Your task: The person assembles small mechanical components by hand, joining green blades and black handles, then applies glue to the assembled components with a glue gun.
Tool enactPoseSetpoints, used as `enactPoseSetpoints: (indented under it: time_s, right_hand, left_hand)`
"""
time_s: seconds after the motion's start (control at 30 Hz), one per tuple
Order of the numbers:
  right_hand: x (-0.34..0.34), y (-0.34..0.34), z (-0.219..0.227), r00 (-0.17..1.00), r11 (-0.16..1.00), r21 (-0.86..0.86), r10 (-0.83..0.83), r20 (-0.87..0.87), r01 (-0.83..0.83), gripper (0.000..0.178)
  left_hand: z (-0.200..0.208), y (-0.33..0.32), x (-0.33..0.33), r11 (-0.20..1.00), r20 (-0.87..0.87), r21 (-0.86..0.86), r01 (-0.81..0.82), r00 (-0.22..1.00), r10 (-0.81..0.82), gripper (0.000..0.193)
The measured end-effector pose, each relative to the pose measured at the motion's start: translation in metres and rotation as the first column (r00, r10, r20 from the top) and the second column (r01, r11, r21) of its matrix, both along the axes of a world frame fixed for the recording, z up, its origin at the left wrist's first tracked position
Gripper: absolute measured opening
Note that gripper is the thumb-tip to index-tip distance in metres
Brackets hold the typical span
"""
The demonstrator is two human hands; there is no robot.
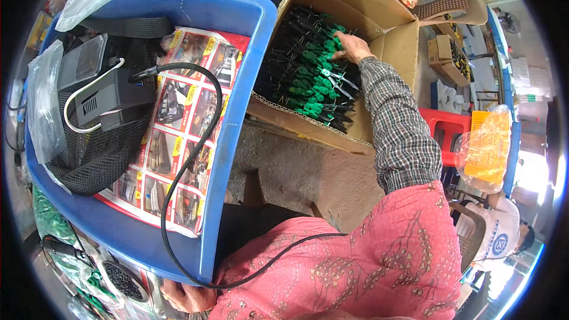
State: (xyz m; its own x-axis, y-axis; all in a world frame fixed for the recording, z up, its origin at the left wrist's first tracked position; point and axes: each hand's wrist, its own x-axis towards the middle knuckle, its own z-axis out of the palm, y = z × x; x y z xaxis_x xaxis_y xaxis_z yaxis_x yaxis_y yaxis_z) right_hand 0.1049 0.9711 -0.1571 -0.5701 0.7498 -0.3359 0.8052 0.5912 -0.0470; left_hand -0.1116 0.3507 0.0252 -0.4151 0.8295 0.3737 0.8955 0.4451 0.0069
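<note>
My right hand (354, 47) reaches into a cardboard box (394, 53) at the upper middle. Thumb and forefinger stand apart at the edge of a dense pile of green-and-black pieces (314, 62) with thin metal parts; their exact kind is unclear. Nothing shows gripped between those fingers. One piece with shiny silver arms (338, 82) lies on top. At the lower left, my left hand (188, 297) is beside the near edge of a blue tray (246, 77). Its fingers look bent and closed, partly hidden, and I cannot make out what they hold.
The tray holds a grey device with a black mesh strap (98, 154) and a printed red sheet (172, 124). A black cable (168, 201) runs from it across my lap. A red stool (438, 127) and a seated person (498, 228) are at the right.
</note>
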Motion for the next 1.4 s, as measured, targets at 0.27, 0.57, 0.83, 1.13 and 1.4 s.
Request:
enactPoseSetpoints:
  time_s: [0.27,0.57,0.83,1.13,1.4]
  right_hand:
    - [-0.007,0.062,0.041,0.996,0.981,0.179,-0.065,-0.061,0.075,0.063]
    - [-0.002,0.059,-0.025,0.996,0.987,0.137,-0.086,0.021,0.082,0.079]
    - [0.016,0.071,-0.02,0.997,0.983,0.18,-0.049,0.055,0.038,0.085]
    - [0.014,0.057,-0.023,0.983,0.952,0.27,-0.168,0.074,0.142,0.078]
    - [0.022,0.06,0.001,0.982,0.959,0.231,-0.182,0.058,0.165,0.072]
  left_hand:
    - [0.002,0.003,-0.001,0.999,-0.107,0.002,-0.046,0.993,0.046,0.032]
    - [0.01,0.028,-0.005,0.99,-0.266,-0.008,0.138,0.955,-0.135,0.039]
    - [-0.012,0.004,0.024,0.748,0.732,0.26,-0.61,0.629,0.259,0.061]
    - [0.005,0.0,0.007,0.818,0.868,-0.037,-0.574,0.388,0.311,0.052]
    - [-0.018,0.015,0.019,0.753,0.604,0.187,-0.631,0.679,0.418,0.045]
